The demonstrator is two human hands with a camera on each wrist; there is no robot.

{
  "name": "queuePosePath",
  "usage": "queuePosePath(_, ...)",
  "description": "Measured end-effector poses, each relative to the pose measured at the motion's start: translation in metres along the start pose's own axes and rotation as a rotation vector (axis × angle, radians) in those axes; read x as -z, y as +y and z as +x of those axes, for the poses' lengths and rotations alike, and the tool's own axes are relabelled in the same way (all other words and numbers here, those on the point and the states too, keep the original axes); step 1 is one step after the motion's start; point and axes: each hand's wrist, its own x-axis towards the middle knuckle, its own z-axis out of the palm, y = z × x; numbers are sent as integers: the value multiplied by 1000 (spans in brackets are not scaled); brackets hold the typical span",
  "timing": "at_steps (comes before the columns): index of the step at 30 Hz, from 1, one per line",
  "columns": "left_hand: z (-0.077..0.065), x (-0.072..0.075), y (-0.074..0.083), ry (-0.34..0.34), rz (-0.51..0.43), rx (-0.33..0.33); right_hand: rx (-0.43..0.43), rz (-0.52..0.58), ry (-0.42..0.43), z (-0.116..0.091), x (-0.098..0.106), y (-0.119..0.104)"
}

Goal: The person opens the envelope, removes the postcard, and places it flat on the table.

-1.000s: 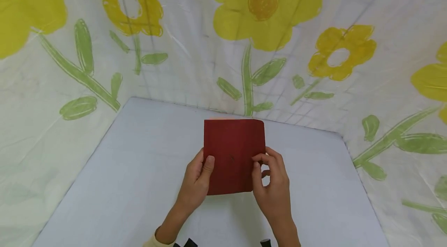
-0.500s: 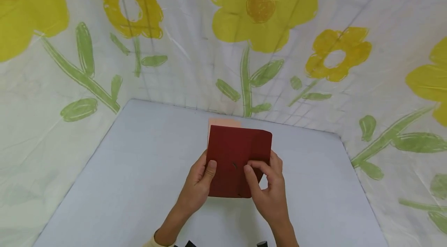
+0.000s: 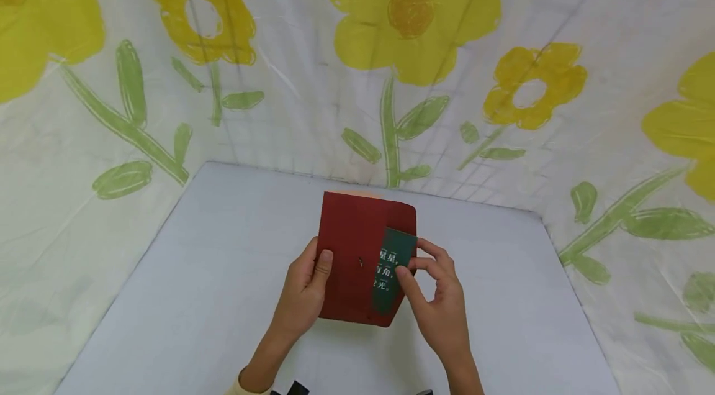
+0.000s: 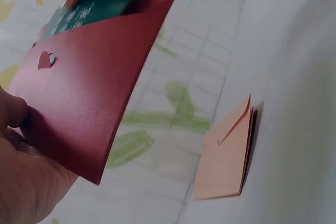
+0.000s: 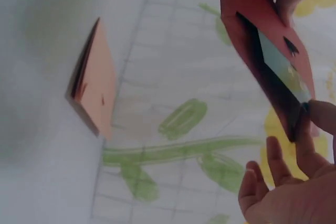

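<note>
A dark red envelope (image 3: 343, 233) is held up over the table, its open side facing right in the head view. My left hand (image 3: 301, 289) grips its left edge, thumb on the front and fingers behind. Partly out of the opening is a green card (image 3: 398, 249) printed with white characters. With thumb and fingers, my right hand (image 3: 444, 295) pinches that card's outer edge. A small heart-shaped cut (image 4: 46, 60) shows on the envelope's front in the left wrist view. The card's inner part is hidden inside the envelope.
Beyond the red envelope, peach envelopes (image 4: 223, 153) lie stacked on the white table (image 3: 234, 227); in the head view only a sliver of them shows. A white curtain (image 3: 290, 103) with painted yellow flowers surrounds the table's back and sides.
The green card has come into sight at the red envelope's opening, between my right thumb and fingers. The envelope has tilted clockwise and shifted a little left.
</note>
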Motion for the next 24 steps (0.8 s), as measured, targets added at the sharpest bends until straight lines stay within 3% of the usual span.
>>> queuePosePath(8, -3, 21, -5, 109, 100, 14, -136, 66, 95, 8, 35, 11)
queuePosePath(13, -4, 29, -7, 140, 116, 25, -249, -29, 146, 19, 66, 30)
queuePosePath(19, -6, 31, -8, 142, 125, 29, -336, -222, 76, 34, 92, 66)
queuePosePath(24, -5, 31, -9, 134, 114, 19, -374, -321, -27, 40, 99, 93)
